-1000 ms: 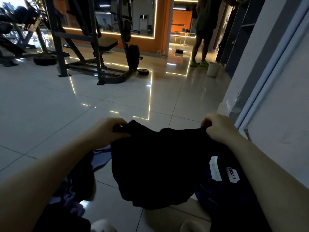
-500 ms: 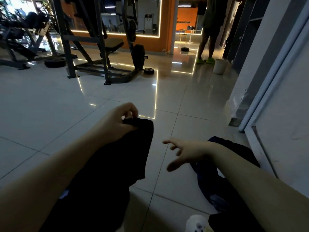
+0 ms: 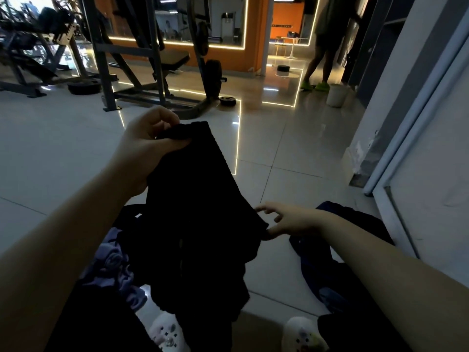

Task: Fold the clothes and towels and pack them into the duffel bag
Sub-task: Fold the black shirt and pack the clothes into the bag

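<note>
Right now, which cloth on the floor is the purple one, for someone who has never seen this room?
Start at the tiled floor in front of the person, then go to the black garment hanging from the left hand. The purple cloth lies crumpled just left of its lower part. It is the only pale purple fabric; the bundle under the right forearm is dark navy.
</note>
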`<state>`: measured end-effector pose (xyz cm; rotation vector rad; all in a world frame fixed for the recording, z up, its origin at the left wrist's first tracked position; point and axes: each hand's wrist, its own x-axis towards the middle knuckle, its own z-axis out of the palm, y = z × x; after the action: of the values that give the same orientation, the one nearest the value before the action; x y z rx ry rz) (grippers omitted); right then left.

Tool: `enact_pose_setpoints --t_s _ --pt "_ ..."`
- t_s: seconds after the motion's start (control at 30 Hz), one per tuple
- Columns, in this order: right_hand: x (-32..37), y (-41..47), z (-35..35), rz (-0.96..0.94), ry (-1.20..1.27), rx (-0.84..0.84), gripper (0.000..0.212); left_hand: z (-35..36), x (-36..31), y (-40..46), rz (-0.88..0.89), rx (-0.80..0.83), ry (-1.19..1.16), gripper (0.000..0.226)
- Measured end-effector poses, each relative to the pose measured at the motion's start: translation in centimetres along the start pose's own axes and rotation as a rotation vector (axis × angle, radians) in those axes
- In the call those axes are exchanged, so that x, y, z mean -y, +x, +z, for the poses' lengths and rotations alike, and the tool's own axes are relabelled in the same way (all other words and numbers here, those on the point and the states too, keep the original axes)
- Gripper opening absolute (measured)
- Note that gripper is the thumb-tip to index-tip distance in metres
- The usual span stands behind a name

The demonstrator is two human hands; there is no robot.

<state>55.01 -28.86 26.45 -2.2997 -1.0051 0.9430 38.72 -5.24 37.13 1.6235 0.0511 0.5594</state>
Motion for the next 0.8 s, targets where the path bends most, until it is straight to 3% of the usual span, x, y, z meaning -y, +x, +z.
enact_pose_setpoints --t_s 0.1,0.17,0.23,0.3,0.33,0.4,0.5,0.6,0.67,0.8 --pt "-1.9 0.0 -1.1 0.043 0.128 0.021 0.015 -0.6 0.5 0.0 -0.038 0.007 -0.088 0.022" --pt "-2.5 -0.2 -1.9 0.037 0.317 -0.001 0.014 -1.5 1.2 0.2 -0.093 -0.009 -0.070 0.021" --pt "-2.5 -0.6 -2.9 0.012 0.604 -0.173 0.016 -2.6 2.1 0.4 -0.170 -0.059 0.021 0.018" --pt "-2.3 -1.3 -3.9 -0.037 0.729 -0.372 0.014 -3.4 2.9 0.5 -0.240 -0.130 0.119 0.015" --pt "-2.1 -1.7 -4.2 -0.043 0.702 -0.393 0.011 -3.6 3.1 0.5 -0.260 -0.156 0.146 0.016" --pt "-1.5 -2.2 -3.8 0.022 0.523 -0.249 0.017 -3.2 3.3 0.4 -0.271 -0.149 0.191 0.018" --pt "0.5 -1.8 -1.3 0.058 0.168 -0.011 0.057 -1.4 3.1 0.3 -0.122 0.003 0.515 0.023" --pt "2.6 -0.5 0.6 -0.090 0.157 -0.064 0.083 1.7 2.1 0.3 0.091 0.175 0.794 0.031" --pt "2.9 0.0 1.1 -0.123 0.179 -0.086 0.087 3.4 1.2 0.1 0.161 0.197 0.743 0.030" --pt "1.3 0.7 2.5 -0.187 0.044 0.109 0.073 4.4 -0.9 0.1 0.195 0.109 0.359 0.025"
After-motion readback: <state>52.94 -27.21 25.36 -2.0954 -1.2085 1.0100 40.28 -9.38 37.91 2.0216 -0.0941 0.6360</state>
